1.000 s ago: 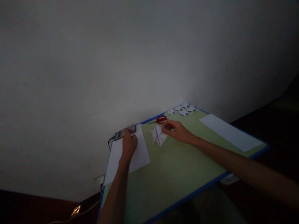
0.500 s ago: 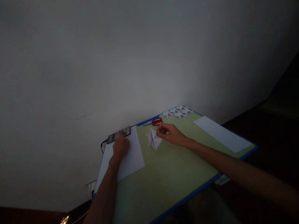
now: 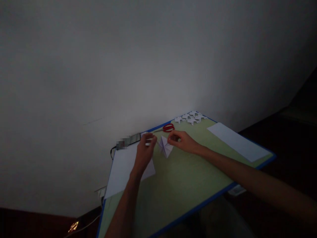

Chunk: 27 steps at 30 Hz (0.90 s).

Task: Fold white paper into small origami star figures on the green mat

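A small folded white paper figure [image 3: 165, 147] sits on the green, blue-edged table [image 3: 188, 185]. My right hand [image 3: 182, 141] pinches its right side, fingers closed on the paper. My left hand [image 3: 145, 150] has come in from the left, with its fingertips touching or just short of the figure's left edge; its fingers are curled. Red-handled scissors [image 3: 167, 127] lie just behind the figure. A phone [image 3: 128, 141] lies at the table's far left corner, by the wall.
A white sheet [image 3: 127, 163] lies under my left wrist at the table's left. Another white sheet [image 3: 235, 141] lies at the right. Several small folded paper figures [image 3: 190, 117] are grouped at the far corner. A cable [image 3: 84, 224] trails below left. The wall stands close behind.
My left hand left the phone and moved right across the white sheet to the folded figure. My right hand stayed pinched on the figure.
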Motion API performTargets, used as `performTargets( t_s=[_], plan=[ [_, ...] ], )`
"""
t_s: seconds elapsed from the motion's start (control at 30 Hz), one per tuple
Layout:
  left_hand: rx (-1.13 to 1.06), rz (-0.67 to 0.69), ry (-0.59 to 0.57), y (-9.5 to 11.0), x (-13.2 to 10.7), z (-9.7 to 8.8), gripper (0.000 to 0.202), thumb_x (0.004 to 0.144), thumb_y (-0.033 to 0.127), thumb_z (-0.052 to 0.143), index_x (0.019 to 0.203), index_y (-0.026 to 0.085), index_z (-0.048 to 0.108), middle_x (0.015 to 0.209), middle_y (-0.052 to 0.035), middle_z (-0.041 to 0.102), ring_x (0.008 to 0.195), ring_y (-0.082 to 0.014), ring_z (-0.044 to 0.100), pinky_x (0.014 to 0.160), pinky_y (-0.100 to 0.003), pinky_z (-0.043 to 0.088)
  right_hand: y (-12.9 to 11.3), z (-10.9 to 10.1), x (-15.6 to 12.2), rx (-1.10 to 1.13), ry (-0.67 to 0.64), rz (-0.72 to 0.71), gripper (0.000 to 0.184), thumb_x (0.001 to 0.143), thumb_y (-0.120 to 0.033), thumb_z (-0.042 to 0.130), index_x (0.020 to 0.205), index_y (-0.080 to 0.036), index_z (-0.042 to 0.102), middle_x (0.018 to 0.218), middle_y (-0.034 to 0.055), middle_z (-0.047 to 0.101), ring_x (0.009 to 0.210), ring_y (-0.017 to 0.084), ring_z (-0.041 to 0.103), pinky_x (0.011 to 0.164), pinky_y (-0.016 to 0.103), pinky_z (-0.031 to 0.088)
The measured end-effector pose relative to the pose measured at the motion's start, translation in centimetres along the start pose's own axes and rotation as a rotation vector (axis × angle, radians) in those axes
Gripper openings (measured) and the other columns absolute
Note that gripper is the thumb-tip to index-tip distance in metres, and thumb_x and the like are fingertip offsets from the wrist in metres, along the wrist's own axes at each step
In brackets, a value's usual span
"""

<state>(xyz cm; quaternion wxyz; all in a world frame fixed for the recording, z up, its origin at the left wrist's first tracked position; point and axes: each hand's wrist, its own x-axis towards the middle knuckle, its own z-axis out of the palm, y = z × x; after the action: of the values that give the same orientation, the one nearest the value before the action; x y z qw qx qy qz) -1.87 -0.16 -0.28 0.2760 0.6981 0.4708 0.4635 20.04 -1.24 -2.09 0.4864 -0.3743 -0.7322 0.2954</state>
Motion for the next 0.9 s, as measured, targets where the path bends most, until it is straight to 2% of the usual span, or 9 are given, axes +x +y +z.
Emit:
performTargets(
  t_s=[0.1, 0.2, 0.27, 0.37, 0.47, 0.73, 0.9],
  plan=[
    [-0.178, -0.114, -0.037, 0.3, -1.7, 1.8, 0.063, 0.076, 0.044, 0.077, 0.128, 0.02, 0.051, 0.12, -0.0139, 0.065, 0.093, -0.02, 0.067, 0.073, -0.03, 0.053, -0.1, 0.0, 0.0, 0.032, -0.021, -0.01, 0.017, 0.088, -0.033, 0.066, 0.087, -0.016, 0.066, 0.077, 0.0017, 0.065, 0.07, 0.014, 0.057, 0.065, 0.026, 0.044],
    [-0.336, -0.181, -0.085, 0.0, -2.4, 2.2, 0.076, 0.07, 0.039, 0.083, 0.134, 0.019, 0.049, 0.104, -0.009, 0.069, 0.082, -0.0169, 0.067, 0.071, -0.028, 0.052, -0.5, 0.2, -0.1, 0.065, -0.037, -0.014, 0.017, 0.089, -0.033, 0.067, 0.088, -0.016, 0.066, 0.079, 0.0017, 0.066, 0.072, 0.014, 0.059, 0.066, 0.026, 0.045],
    [-0.344, -0.188, -0.094, -0.1, -2.5, 2.0, 0.068, 0.07, 0.038, 0.083, 0.129, 0.017, 0.056, 0.092, -0.005, 0.07, 0.073, -0.0148, 0.065, 0.067, -0.025, 0.05, -0.7, 0.3, -0.2, 0.056, -0.045, -0.014, 0.018, 0.089, -0.033, 0.066, 0.087, -0.016, 0.067, 0.078, 0.0017, 0.066, 0.073, 0.015, 0.059, 0.067, 0.026, 0.045],
    [-0.27, -0.136, -0.068, 0.1, -2.6, 1.9, 0.043, 0.07, 0.038, 0.083, 0.103, 0.015, 0.068, 0.085, -0.0034, 0.071, 0.069, -0.0138, 0.062, 0.064, -0.024, 0.048, -0.9, 0.3, -0.2, 0.052, -0.07, -0.003, 0.017, 0.09, -0.033, 0.065, 0.088, -0.016, 0.067, 0.081, 0.0026, 0.068, 0.074, 0.015, 0.061, 0.068, 0.027, 0.046],
    [-0.203, -0.099, -0.081, 0.3, -2.8, 2.0, 0.031, 0.071, 0.039, 0.082, 0.087, 0.015, 0.07, 0.08, -0.0029, 0.072, 0.067, -0.0146, 0.062, 0.061, -0.023, 0.047, -0.8, 0.2, -0.2, 0.072, -0.095, 0.021, 0.016, 0.089, -0.032, 0.067, 0.087, -0.016, 0.069, 0.082, 0.003, 0.069, 0.076, 0.016, 0.062, 0.07, 0.027, 0.047],
    [-0.127, -0.094, -0.142, 0.7, -2.9, 1.9, 0.028, 0.074, 0.039, 0.079, 0.086, 0.014, 0.074, 0.079, -0.0044, 0.074, 0.07, -0.0173, 0.065, 0.062, -0.025, 0.048, -0.2, -0.1, 0.1, 0.077, -0.132, 0.008, 0.018, 0.089, -0.034, 0.066, 0.091, -0.017, 0.072, 0.092, 0.0058, 0.074, 0.084, 0.018, 0.065, 0.074, 0.029, 0.048],
    [-0.115, -0.077, -0.086, 0.8, -2.8, 1.8, 0.029, 0.074, 0.038, 0.079, 0.089, 0.015, 0.075, 0.079, -0.0031, 0.074, 0.067, -0.0168, 0.065, 0.061, -0.025, 0.048, 0.1, 0.0, 0.0, 0.073, -0.117, 0.019, 0.022, 0.089, -0.037, 0.066, 0.092, -0.016, 0.072, 0.093, 0.007, 0.074, 0.085, 0.018, 0.067, 0.075, 0.03, 0.049]
  ],
)
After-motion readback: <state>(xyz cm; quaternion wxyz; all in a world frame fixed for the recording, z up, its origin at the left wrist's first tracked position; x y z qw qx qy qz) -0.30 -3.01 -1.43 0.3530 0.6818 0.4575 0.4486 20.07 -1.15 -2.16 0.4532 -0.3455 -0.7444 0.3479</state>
